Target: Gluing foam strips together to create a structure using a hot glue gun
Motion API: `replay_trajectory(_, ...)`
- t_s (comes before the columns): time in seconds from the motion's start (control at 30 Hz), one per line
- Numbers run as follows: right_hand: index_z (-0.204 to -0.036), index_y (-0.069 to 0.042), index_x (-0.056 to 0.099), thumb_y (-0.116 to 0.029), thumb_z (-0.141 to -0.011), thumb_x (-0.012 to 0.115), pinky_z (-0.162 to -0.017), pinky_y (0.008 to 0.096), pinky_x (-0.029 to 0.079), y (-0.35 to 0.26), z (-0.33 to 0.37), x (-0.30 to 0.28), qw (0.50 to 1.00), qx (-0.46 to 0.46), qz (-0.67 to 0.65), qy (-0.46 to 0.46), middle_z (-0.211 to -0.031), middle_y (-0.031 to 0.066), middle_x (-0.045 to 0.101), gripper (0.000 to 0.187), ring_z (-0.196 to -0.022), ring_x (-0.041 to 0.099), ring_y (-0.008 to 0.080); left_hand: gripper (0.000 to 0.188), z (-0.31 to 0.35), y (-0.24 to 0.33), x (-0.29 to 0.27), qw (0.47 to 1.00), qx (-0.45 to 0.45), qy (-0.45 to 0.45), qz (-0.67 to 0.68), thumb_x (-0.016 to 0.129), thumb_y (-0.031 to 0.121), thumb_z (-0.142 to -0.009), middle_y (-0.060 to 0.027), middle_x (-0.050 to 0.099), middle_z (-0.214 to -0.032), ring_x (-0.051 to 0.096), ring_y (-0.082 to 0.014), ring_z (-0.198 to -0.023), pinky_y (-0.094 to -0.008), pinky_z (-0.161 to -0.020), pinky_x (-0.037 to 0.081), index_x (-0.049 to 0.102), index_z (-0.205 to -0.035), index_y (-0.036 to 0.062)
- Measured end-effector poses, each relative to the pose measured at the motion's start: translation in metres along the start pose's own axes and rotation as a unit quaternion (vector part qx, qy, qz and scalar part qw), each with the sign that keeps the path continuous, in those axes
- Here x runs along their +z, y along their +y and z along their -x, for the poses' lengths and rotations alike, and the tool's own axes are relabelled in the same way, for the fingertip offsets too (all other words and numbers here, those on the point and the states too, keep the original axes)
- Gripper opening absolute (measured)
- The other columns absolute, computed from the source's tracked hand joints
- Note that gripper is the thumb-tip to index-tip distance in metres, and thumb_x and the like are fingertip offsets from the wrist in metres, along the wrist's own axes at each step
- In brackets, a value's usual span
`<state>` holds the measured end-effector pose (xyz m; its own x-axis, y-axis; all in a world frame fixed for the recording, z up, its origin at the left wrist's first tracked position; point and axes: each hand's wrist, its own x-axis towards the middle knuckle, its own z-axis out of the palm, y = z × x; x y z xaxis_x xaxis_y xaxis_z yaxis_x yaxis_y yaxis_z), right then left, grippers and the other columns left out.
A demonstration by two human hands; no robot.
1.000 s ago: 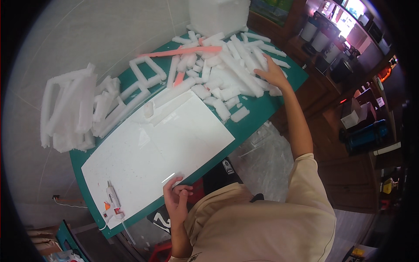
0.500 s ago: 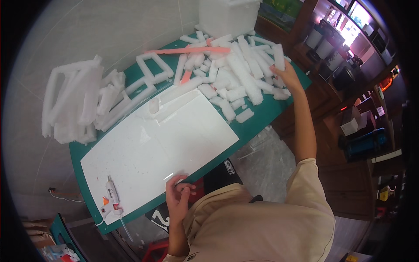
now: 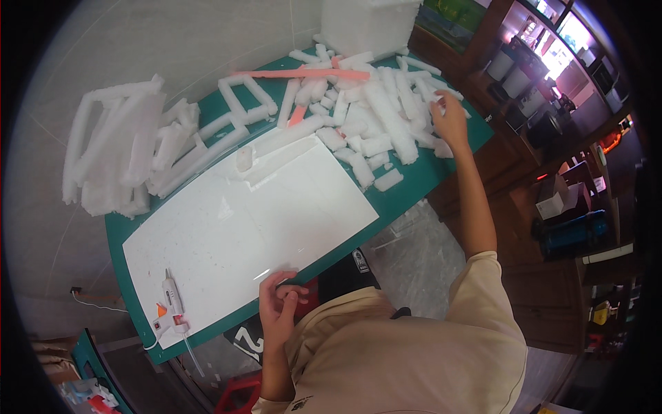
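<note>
Foam pieces (image 3: 389,119): lie heaped far right on green tabletop (image 3: 417,176); rough, white, mostly bar-shaped.
Right hand (image 3: 449,123): bends at heap's edge; cannot tell whether gripping.
Left hand (image 3: 278,305): curls loosely, empty, near smooth white board (image 3: 255,221).
Change: no longer shows foam held upright at right fingertips.

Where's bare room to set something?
Biggest: white board middle, between hot-glue gun and foam pile. Smaller: green tabletop between board's right corner, foam pile and table edge. Crowded: far end around right hand; far left, stacked foam frames.
</note>
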<state>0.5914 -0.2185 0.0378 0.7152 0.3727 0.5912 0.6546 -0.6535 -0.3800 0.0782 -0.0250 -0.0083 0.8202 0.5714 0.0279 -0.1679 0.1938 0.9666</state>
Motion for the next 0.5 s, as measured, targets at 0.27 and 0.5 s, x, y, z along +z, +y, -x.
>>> replay_trajectory(0.27,-0.131,-0.008,0.055,-0.023,-0.082,0.069,-0.071,0.0311,0.052,-0.032,0.002,-0.018,0.939,0.183,-0.236,-0.168,-0.099,0.0096,0.065,0.053,-0.080,0.064,0.0194,0.043,0.001,-0.002,-0.002,1.000,0.004,-0.009,-0.002,0.056,0.003,-0.096,-0.0184,0.055,-0.127,0.066,-0.0218,-0.091,-0.0304,-0.071,0.057,0.039,-0.135,0.0007)
replay_trajectory(0.5,-0.131,-0.004,0.057,-0.017,-0.081,0.061,-0.078,0.0311,0.051,0.020,-0.022,-0.028,0.957,0.200,-0.211,0.006,-0.106,0.0115,0.067,0.051,-0.091,0.065,0.0195,0.043,0.001,-0.002,-0.001,1.000,0.007,-0.009,-0.004,0.055,0.002,-0.096,-0.0181,0.055,-0.126,0.066,-0.0215,-0.090,-0.0309,-0.071,0.057,0.038,-0.136,0.0015)
